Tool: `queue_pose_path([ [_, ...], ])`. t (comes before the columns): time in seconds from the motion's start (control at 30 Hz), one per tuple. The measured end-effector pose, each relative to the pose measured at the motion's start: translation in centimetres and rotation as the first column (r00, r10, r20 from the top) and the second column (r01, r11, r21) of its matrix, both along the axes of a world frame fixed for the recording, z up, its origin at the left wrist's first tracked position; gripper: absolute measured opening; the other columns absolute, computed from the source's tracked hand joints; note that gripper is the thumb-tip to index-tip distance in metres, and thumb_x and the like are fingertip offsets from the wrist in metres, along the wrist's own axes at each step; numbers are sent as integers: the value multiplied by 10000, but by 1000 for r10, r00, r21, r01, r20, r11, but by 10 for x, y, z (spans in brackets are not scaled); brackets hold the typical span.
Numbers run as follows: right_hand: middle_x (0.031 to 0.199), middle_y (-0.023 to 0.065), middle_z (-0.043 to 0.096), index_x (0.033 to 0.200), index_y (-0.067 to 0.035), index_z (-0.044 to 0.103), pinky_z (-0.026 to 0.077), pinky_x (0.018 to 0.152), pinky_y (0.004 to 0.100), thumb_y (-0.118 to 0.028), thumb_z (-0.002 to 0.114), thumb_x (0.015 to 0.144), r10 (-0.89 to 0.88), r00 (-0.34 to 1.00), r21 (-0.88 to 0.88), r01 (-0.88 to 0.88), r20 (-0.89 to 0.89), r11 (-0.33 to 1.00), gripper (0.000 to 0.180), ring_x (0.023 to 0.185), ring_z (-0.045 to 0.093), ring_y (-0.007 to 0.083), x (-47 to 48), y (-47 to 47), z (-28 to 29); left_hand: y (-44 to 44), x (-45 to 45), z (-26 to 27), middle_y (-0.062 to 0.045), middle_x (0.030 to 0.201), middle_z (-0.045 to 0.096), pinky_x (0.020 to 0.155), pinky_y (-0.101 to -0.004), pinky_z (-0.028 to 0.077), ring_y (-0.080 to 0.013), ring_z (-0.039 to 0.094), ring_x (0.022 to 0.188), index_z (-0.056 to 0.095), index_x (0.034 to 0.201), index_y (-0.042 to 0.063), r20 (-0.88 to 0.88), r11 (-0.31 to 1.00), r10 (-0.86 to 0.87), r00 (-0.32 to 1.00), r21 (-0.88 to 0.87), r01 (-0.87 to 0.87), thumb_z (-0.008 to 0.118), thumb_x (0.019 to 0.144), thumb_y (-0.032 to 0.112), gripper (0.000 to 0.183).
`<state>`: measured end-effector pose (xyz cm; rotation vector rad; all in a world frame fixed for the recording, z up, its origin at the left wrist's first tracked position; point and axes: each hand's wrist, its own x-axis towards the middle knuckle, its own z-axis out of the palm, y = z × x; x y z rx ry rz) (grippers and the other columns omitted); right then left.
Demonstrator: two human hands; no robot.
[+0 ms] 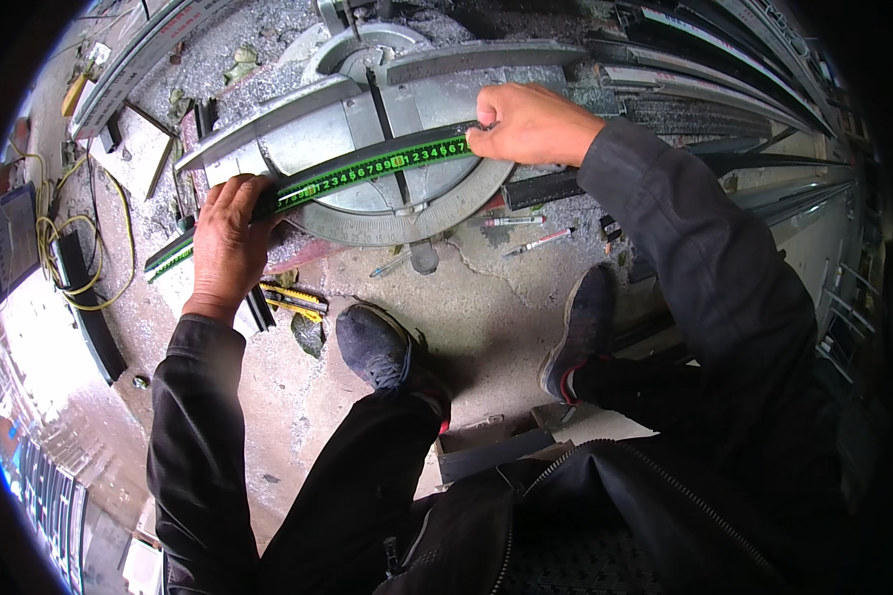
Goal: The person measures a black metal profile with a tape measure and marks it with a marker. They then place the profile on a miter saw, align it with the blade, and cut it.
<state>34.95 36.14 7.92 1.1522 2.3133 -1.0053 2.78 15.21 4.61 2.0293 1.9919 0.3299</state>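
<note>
A green-and-black tape measure blade (357, 171) with numbers lies along a dark bar-shaped profile (402, 143). Both cross the metal table of a mitre saw (309, 149), over its slot and in front of its fence (484, 59). My left hand (231, 234) grips the profile and the tape near the table's left side; they run on past it to the lower left. At their right end, my right hand (536, 123) pinches the tape against the profile, its fingertips partly hidden. The curved angle scale (417, 227) shows below the tape.
Two markers (517, 221) lie on the concrete floor near the saw, and a yellow utility knife (294, 300) by my left shoe (372, 346). Long metal profiles (707, 82) are stacked at right. A yellow cable (130, 223) coils at left. Metal shavings cover the floor behind the saw.
</note>
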Motion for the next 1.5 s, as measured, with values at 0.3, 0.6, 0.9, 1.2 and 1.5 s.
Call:
queue_pose_path([
  [0.3,934,239,729,968,0,724,550,846,477,-403,703,874,-72,997,-5,72,24,997,414,961,715,423,3,0,-10,1,4,-5,-90,1130,671,942,-439,510,-342,626,1084,674,1161,97,1,1000,1,1000,20,-1,769,807,112,367],
  [0.6,780,156,674,919,12,671,510,722,419,-380,790,861,-102,994,43,103,-40,994,414,762,662,282,3,-3,-16,1,3,0,-93,1126,672,939,-440,514,-345,629,1082,673,1161,96,-12,1000,-5,1000,31,6,764,807,106,366],
  [0.9,831,161,694,948,1,683,519,764,420,-383,809,846,-139,990,30,139,16,990,416,827,685,295,5,-5,-15,2,6,-7,-93,1146,664,946,-438,512,-344,622,1094,672,1182,96,-14,1000,-12,1000,10,12,770,811,116,384],
  [1.2,842,152,702,941,-7,683,521,770,415,-382,820,835,-152,988,34,152,5,988,413,839,688,296,5,-5,-16,2,8,-4,-94,1149,658,954,-437,511,-344,616,1102,672,1196,94,-32,1000,4,999,-3,-4,768,815,117,393],
  [1.5,799,139,688,901,-13,678,515,742,411,-373,826,827,-171,985,24,171,-11,985,396,802,673,270,5,-4,-21,2,8,-1,-113,1172,639,973,-443,502,-359,598,1131,653,1211,68,-48,998,0,999,-66,-3,762,846,121,384],
])
